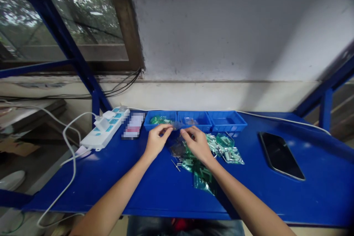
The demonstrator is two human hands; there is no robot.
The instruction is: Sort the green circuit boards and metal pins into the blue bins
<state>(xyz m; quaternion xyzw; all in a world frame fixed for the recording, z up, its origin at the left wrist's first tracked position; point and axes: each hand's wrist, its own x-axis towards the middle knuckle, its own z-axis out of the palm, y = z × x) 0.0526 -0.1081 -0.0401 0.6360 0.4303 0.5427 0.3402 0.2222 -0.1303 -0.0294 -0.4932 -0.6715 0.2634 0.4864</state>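
Head view, frame centre: your left hand (156, 139) pinches a small clear plastic bag (176, 124); your right hand (197, 145) curls narrow beside it, grip unclear. Green plastic packets (230, 153) lie heaped below, presumably for easy reach.

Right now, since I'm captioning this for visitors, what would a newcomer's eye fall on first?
Probably the left hand and right hand, close together near three blue bins. Next, the green packets strewn on both sides of the right hand, then the dark-screened device at the right of the blue table.
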